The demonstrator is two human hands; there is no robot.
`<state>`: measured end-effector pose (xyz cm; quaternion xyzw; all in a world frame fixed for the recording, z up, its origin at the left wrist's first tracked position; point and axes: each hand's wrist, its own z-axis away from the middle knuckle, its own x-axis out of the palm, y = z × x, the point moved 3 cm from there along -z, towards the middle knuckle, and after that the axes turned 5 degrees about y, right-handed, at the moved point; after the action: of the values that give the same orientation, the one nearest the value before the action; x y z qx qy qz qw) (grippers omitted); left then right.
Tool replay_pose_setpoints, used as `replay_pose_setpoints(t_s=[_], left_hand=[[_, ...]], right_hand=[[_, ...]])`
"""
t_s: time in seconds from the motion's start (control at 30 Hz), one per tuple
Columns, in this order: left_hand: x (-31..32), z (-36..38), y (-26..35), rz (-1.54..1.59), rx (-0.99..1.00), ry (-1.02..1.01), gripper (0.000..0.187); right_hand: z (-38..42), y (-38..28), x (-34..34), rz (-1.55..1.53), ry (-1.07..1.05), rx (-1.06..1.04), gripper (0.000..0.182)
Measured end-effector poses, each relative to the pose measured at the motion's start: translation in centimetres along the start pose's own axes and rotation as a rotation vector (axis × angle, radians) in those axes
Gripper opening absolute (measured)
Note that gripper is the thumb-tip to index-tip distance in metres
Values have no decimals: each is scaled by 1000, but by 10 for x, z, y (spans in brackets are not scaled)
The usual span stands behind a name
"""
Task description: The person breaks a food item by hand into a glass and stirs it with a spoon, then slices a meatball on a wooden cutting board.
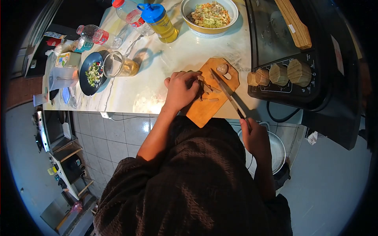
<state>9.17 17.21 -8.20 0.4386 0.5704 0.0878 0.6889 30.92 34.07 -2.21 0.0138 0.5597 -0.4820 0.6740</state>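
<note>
A wooden cutting board lies at the counter's front edge, its lower corner jutting over it. Brownish cut strips are spread on its middle, and a round brown piece sits near its far end. My right hand is closed round the handle of a knife, whose blade slants across the board's right side with its tip near the round piece. At the board's left edge is my left hand, fingers bent together over some of the strips; what they grip is hidden.
A black oven with wooden knobs stands at right. Behind are a bowl of shredded food, an oil bottle and plastic bottles. At left are a glass jug and a dark plate with chopped greens.
</note>
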Motion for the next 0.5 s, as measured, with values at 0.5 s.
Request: replay_pose_setpoints(t_s=[0.5], left_hand=[[22, 9, 36, -176, 351, -111, 26]], right_hand=[[3, 11, -4, -40, 2, 87, 37]])
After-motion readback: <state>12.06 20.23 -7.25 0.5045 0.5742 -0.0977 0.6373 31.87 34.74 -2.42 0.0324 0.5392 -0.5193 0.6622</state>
